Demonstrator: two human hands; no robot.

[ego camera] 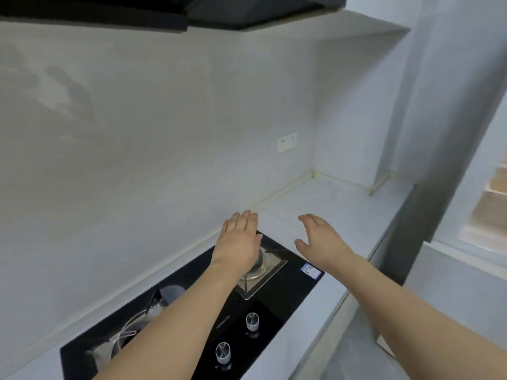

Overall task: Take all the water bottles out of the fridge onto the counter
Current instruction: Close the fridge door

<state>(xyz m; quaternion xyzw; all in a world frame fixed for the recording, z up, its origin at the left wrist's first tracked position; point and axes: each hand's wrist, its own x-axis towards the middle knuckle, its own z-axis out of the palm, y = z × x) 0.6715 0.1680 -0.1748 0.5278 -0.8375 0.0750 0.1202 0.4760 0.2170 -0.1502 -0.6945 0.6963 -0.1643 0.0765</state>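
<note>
While both bare arms reach forward from the bottom of the view, the left hand (238, 244) hovers palm down over the far burner (260, 266) of a black glass hob (288, 297), its fingers straight and close together, holding nothing; the right hand (319, 241) is raised just beside it, above the pale counter (337, 212), fingers loosely spread and slightly bent, thumb apart from them — also holding nothing. Neither hand can be seen touching a surface.

No water bottle and no fridge appear in this view; where they are cannot be told.

On the hob, two round silver knobs (237, 337) sit along the near edge, one behind the other; a small blue and white sticker (311, 270) lies at the hob's right edge; the near burner (142, 319) shows under the left forearm, partly hidden. Pale counter runs from the hob to a corner at the right, where it meets grey-white walls; a white wall socket (287, 142) sits on the back wall above that stretch. A dark extractor hood (164, 12) hangs along the top — its underside black. At the far right edge, something blurred and brownish shows past a wall edge; it is too unclear to name.
</note>
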